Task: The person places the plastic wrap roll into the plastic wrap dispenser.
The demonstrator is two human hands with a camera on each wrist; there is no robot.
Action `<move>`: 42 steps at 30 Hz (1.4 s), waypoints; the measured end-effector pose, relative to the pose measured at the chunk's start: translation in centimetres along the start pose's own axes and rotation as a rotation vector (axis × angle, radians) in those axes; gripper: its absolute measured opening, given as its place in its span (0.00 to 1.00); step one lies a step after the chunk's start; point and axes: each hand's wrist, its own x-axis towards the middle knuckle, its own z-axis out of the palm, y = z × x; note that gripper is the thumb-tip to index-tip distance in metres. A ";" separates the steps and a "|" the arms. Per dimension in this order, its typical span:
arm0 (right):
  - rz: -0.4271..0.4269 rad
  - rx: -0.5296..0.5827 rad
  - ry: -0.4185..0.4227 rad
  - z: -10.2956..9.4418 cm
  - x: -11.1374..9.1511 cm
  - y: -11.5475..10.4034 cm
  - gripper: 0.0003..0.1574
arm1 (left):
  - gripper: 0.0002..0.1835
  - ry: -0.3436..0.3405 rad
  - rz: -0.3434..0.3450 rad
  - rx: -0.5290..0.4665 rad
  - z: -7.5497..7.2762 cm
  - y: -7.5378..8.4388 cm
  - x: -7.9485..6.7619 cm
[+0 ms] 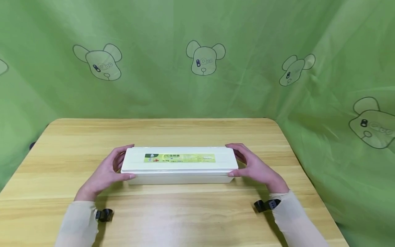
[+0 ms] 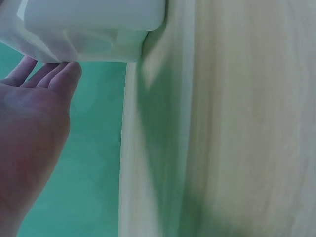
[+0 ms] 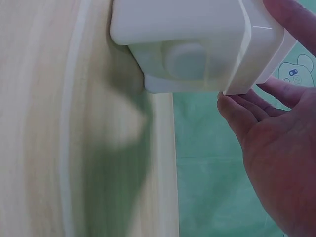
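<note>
A long white cling film box [image 1: 180, 166] lies crosswise on the table, with a yellow-green label [image 1: 191, 158] on its lid. My left hand [image 1: 102, 173] grips its left end, thumb on the front face and fingers reaching round to the back edge. At the opposite end my right hand [image 1: 258, 168] holds the box the same way. The left wrist view shows the box's end wall [image 2: 94, 44] against the fingertips. In the right wrist view, a round roll end [image 3: 186, 60] shows faintly through the pale end wall, and the fingertips touch the lid edge.
The table [image 1: 172, 212] has a light wood-grain top with rounded far corners. Green curtain [image 1: 154, 92] with bear-head drawings hangs behind it and along the right side. Black wrist cameras [image 1: 106, 215] sit below the cream sleeves [image 1: 78, 223].
</note>
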 end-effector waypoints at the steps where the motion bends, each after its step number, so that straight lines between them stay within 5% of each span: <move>1: 0.001 0.001 0.000 0.0 0.0 0.0 0.58 | 0.52 -0.001 -0.001 0.000 0.0 0.0 0.0; 16: 0.010 -0.013 -0.032 0.0 0.0 0.7 0.58 | 0.54 -0.015 -0.045 0.035 -0.1 0.1 -0.1; 30: 0.046 -0.092 -0.076 0.6 -0.6 1.1 0.69 | 0.59 -0.089 -0.041 0.104 -0.2 -0.4 -0.4; 42: 0.044 -0.161 -0.008 1.0 -0.5 -0.4 0.59 | 0.57 -0.073 -0.095 0.179 -0.3 0.1 -0.4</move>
